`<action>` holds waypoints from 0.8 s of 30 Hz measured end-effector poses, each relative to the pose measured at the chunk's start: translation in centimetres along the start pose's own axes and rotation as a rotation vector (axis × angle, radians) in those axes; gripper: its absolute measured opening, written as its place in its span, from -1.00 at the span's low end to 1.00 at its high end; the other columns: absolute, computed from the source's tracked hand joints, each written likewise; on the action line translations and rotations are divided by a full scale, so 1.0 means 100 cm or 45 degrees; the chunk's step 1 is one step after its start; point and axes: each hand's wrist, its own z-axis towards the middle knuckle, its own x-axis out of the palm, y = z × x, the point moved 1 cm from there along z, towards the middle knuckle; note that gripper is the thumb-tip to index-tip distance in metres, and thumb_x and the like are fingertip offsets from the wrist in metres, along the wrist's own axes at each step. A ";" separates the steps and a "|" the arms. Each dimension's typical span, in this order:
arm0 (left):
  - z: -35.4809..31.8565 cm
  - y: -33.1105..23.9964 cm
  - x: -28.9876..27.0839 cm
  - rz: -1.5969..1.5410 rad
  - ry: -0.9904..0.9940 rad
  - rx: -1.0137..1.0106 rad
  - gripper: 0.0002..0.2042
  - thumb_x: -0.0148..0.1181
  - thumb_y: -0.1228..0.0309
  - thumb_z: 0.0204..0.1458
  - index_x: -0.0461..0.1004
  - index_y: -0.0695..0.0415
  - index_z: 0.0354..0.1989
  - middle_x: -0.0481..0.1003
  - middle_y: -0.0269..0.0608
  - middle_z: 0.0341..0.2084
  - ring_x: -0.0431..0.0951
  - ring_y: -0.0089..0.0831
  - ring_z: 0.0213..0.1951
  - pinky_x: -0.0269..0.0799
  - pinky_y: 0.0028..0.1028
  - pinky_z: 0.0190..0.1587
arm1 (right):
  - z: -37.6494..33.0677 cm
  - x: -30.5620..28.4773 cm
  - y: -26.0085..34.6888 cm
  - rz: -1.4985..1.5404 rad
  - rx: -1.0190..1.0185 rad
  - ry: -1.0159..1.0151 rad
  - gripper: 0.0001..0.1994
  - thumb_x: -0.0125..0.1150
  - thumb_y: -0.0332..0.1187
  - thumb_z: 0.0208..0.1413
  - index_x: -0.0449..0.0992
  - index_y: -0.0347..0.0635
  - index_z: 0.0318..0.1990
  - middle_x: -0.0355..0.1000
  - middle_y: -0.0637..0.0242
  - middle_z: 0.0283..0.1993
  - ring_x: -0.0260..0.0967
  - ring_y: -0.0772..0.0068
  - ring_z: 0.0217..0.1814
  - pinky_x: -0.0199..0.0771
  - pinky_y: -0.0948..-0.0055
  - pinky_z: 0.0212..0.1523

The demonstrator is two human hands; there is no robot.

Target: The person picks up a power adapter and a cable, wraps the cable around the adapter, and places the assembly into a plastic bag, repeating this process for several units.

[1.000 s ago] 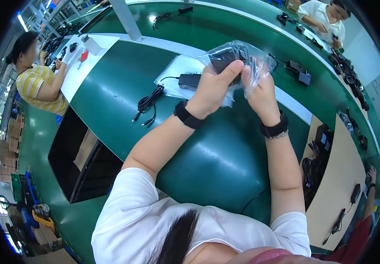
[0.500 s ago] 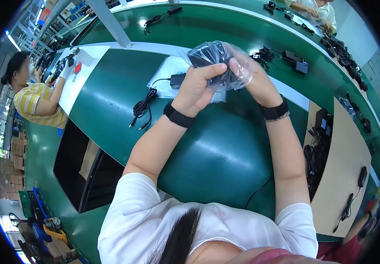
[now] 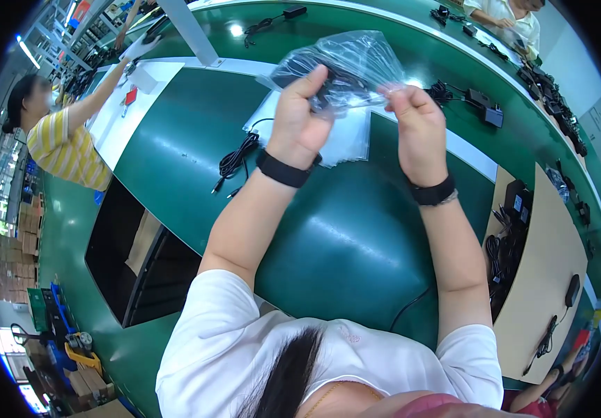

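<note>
A clear plastic bag (image 3: 370,59) with a dark item inside is held up over the far part of the green table. My left hand (image 3: 300,118) grips the bag and the dark item through it, thumb on top. At the bag's right end my right hand (image 3: 419,125) pinches the plastic between thumb and fingers. Below the bag lies a stack of flat clear bags (image 3: 349,143) on the table. Left of that stack, close to my left wrist, is a coiled black cable (image 3: 237,160) with its plugs toward me. The bag's contents are partly hidden by folds and glare.
On the right stands a cardboard box (image 3: 544,272) with black adapters and cables (image 3: 506,244). A black bin (image 3: 122,258) sits at the left table edge. Beyond the table, a green conveyor carries adapters (image 3: 485,108). A co-worker in yellow stripes (image 3: 70,146) reaches forward at left; another person works far right.
My right hand has moved from the bundled bag to its right end, and the plastic is now spread out. My left hand keeps its hold. The co-worker's arm at left has stretched forward.
</note>
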 end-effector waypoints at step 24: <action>-0.020 0.027 0.019 0.190 0.259 0.168 -0.68 0.13 0.52 -0.05 0.34 0.21 -0.06 0.42 -0.11 -0.12 0.40 -0.28 -0.07 0.24 -0.31 0.08 | -0.003 0.023 0.015 0.609 0.321 -0.269 -0.76 -0.09 -0.32 0.20 0.40 -0.29 -0.12 0.40 0.31 -0.15 0.33 0.53 -0.17 0.31 0.57 -0.14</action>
